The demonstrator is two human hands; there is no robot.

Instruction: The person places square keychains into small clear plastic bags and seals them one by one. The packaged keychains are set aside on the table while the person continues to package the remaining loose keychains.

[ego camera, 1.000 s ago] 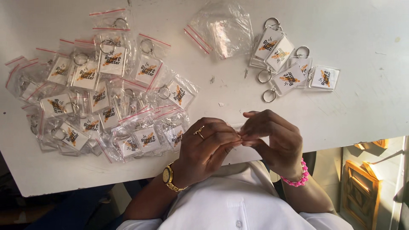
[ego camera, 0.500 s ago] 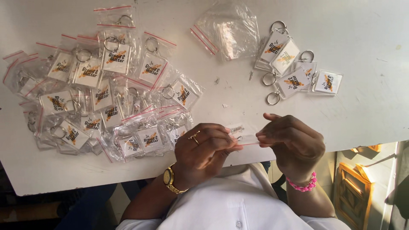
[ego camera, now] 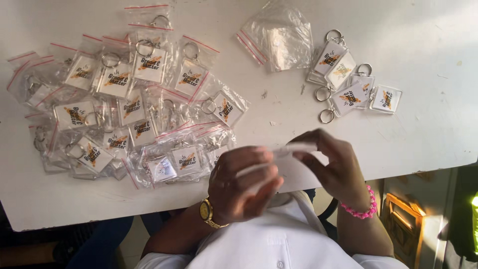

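My left hand (ego camera: 241,187), with a gold watch and a ring, and my right hand (ego camera: 331,167), with a pink bead bracelet, meet over the near table edge. Between their fingertips they pinch a small clear plastic bag (ego camera: 295,148), seen edge-on and blurred; what is inside it is hidden. Just left of my left hand lies a heap of bagged keychains (ego camera: 124,109), each a clear square tag with an orange print in a red-striped zip bag. Several loose keychains (ego camera: 348,82) without bags lie beyond my right hand.
A small stack of empty clear zip bags (ego camera: 279,37) rests at the far middle of the white table (ego camera: 428,129). Past the table's right edge stand a wooden frame (ego camera: 406,224) and the floor. My white shirt fills the bottom.
My hands, clasped together a second ago, have drawn slightly apart and lifted, stretching the clear bag between them. The left hand is blurred by motion. The piles on the table are unchanged.
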